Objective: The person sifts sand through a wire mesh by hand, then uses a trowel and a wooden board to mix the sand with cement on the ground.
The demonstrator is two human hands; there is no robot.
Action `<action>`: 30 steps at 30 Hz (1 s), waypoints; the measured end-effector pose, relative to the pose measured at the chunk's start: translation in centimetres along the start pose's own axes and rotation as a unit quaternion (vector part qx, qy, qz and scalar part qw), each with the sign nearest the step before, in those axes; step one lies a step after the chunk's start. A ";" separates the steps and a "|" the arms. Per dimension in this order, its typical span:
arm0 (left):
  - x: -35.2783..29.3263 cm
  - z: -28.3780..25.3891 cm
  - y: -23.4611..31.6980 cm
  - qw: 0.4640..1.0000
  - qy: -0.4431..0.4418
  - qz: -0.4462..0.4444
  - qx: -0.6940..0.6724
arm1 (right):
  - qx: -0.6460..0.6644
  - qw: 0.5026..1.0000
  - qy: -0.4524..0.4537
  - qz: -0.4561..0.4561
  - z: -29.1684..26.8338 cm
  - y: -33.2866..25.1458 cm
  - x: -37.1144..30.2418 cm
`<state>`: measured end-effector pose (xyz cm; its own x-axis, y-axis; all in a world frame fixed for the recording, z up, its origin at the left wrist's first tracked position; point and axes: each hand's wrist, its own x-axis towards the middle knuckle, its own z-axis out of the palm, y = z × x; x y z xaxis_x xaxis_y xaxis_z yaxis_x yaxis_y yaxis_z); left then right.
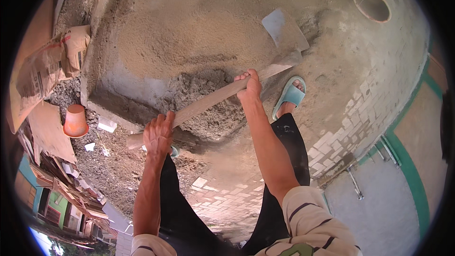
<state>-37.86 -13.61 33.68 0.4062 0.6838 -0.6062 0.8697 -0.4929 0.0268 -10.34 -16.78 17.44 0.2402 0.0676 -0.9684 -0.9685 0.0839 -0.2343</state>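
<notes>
My left hand (pixel 159 135) and right hand (pixel 249 85) wrap closed around a wooden-handled hoe (pixel 204 105), slanting from the near edge of the sand bed (pixel 166 23) toward its right, over a grey heap (pixel 196 87), right hand nearer the blade (pixel 284 31).

The view comes from a wide fisheye worn on the person's head, the left one of a side-by-side pair, looking steeply down past the striped shirt (pixel 322 223) to the sandy ground (pixel 180 19). It stands upright, its left being the person's left. The left forearm (pixel 149 189) and right forearm (pixel 272 156) rise from below, near the lens; the wooden handle (pixel 208 104) crosses the middle, farther off. Toward the dark round border, straight edges bend: a green band (pixel 417 185) curves at right, and buildings (pixel 56 201) tilt at lower left
</notes>
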 end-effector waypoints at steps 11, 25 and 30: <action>21.2 -1.5 0.0 0.974 0.064 0.215 0.019 | -0.113 0.989 0.065 -0.076 7.7 -3.8 18.4; 4.1 6.9 -30.7 0.982 0.108 0.125 0.097 | -0.049 0.995 0.061 0.056 11.7 30.7 6.2; -8.3 13.0 -36.0 0.990 -0.018 -0.128 0.056 | -0.121 0.976 -0.057 0.169 9.5 40.8 -1.0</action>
<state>-76.17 -8.60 27.41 0.1634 0.7753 -0.6101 0.9053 -0.3636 -0.2196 -49.51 -4.02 9.65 -0.1030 0.1623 -0.9814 -0.9774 -0.1996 0.0696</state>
